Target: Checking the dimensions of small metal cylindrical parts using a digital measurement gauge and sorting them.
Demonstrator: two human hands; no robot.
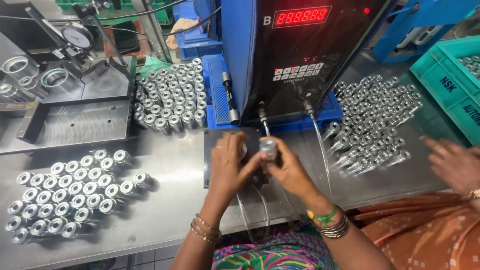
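Observation:
My right hand (pixel 289 169) pinches a small silver metal cylinder (pixel 268 148) between thumb and fingers, just above a dark square gauge plate (pixel 212 141) on the steel bench. My left hand (pixel 227 166) sits beside it, its fingertips touching the same cylinder while the fingers curl over a round fixture on the plate. Two thin clear hoses (pixel 320 150) run from the dark gauge box (pixel 300 55) down past my wrists.
Batches of silver cylinders stand at the near left (pixel 75 192), at the back centre (pixel 172 95) and at the right (pixel 375 120). A teal crate (pixel 450 90) sits far right. Another person's hand (pixel 452 162) rests at the right. A dial gauge stand (pixel 75 37) is at the back left.

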